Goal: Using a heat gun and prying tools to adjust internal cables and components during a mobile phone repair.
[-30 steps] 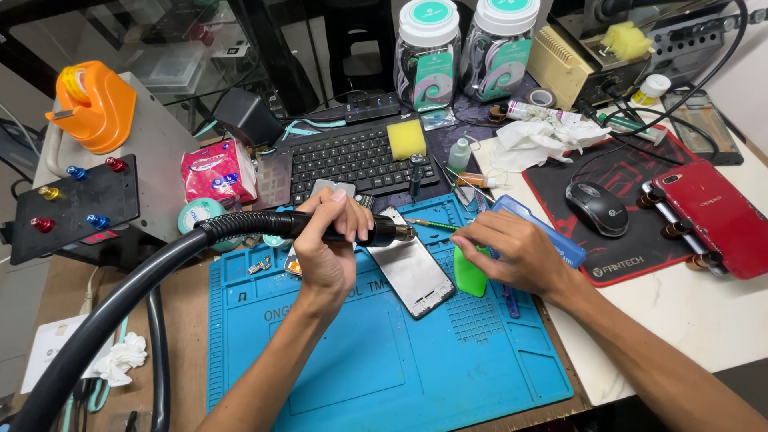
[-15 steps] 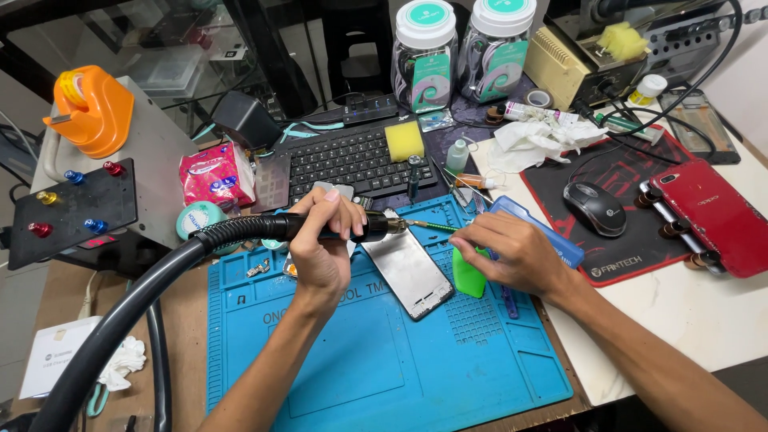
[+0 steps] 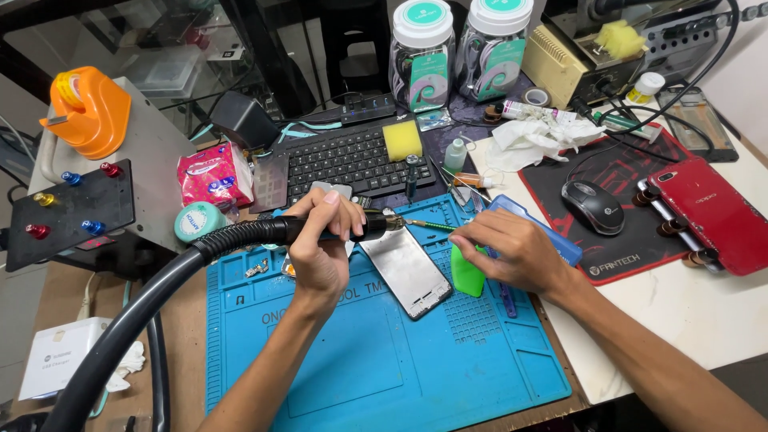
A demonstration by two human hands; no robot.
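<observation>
Over the blue repair mat [image 3: 384, 376] | left hand [image 3: 320, 248] is closed around a hot-air handpiece [image 3: 336, 229], nozzle aimed just above a phone frame [image 3: 406, 270] | right hand [image 3: 516, 252] is pressed on a green pry card [image 3: 466, 274] beside it | nozzle is best kept off the frame, card held flat | keyboard [image 3: 352, 160] behind on the bench.

A phone-repair workshop: a blue repair mat [image 3: 384, 360], with a soldering station [image 3: 572, 56] behind it and an opened phone [image 3: 406, 270] on it.
</observation>
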